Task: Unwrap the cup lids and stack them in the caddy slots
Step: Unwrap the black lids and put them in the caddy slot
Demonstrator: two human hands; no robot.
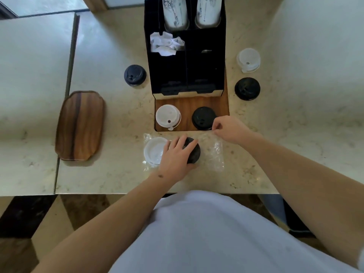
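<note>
While my left grip (175, 156) lies spread over the black lid (194, 154) on the bench (118, 174), my right grip (230, 129) pinches the clear wrap (215, 154) at its far edge.

Two lid stacks (168, 117) (203, 117) block the caddy (216, 62) front.

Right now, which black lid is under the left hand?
The black lid nearest the counter edge, in clear wrap beside a white lid; the others sit farther back.

The left hand (177, 156) hides most of a black lid (195, 154). The top edge crops two paper cups (176, 14).
</note>
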